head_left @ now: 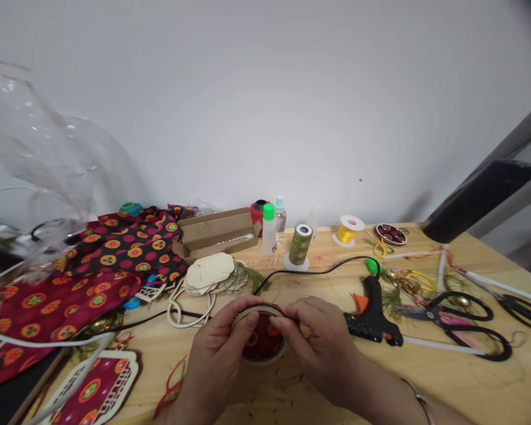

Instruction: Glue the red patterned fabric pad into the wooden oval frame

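Between my two hands is a small round ornament [265,341] with a pale rim and a dark red patterned fabric centre. My left hand [221,348] grips its left side, thumb on the face near the upper rim. On the other side my right hand [316,342] pinches the upper right rim, with the thumb on top and the fingers behind. Fingertips at the back of the ornament are partly hidden. Just right of my right hand lies a black glue gun [374,319] with an orange trigger, a white glue stick at its back end.
Patterned fabric [127,248] and a white cable fill the left. Stacked wooden cutouts [209,273], a cardboard box [218,233], bottles [269,230], green thread [300,245] and yellow cord [347,231] stand behind. Scissors [460,321] lie right; a fabric-covered plaque [97,386] lies front left.
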The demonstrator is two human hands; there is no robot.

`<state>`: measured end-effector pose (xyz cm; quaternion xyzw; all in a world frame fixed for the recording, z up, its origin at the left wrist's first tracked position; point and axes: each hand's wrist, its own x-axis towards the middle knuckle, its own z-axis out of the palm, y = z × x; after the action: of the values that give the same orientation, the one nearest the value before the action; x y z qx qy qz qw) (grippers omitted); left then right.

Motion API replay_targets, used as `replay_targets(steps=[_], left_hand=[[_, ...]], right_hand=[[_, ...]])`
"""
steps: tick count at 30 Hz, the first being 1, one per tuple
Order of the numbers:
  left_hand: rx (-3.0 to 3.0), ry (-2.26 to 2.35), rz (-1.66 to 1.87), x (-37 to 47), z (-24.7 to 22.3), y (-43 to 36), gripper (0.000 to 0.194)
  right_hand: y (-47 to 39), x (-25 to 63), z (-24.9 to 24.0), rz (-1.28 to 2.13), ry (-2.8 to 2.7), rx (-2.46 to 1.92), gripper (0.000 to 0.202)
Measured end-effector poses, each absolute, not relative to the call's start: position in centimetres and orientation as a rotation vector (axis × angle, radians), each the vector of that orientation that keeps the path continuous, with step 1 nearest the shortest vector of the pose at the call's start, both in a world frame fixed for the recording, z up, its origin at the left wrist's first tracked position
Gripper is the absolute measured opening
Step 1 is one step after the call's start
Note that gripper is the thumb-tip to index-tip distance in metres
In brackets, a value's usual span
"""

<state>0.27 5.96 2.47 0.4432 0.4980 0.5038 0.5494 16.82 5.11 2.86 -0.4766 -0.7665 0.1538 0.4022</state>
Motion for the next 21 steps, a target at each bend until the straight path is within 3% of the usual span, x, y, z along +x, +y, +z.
replay_targets(steps=[21], left_hand=[[1.018,1.159,1.198,0.36,2.63,5.93,0.015]], right_hand=[[4.95,16.82,2.82,0.427,-1.923,-1.214,0.018]])
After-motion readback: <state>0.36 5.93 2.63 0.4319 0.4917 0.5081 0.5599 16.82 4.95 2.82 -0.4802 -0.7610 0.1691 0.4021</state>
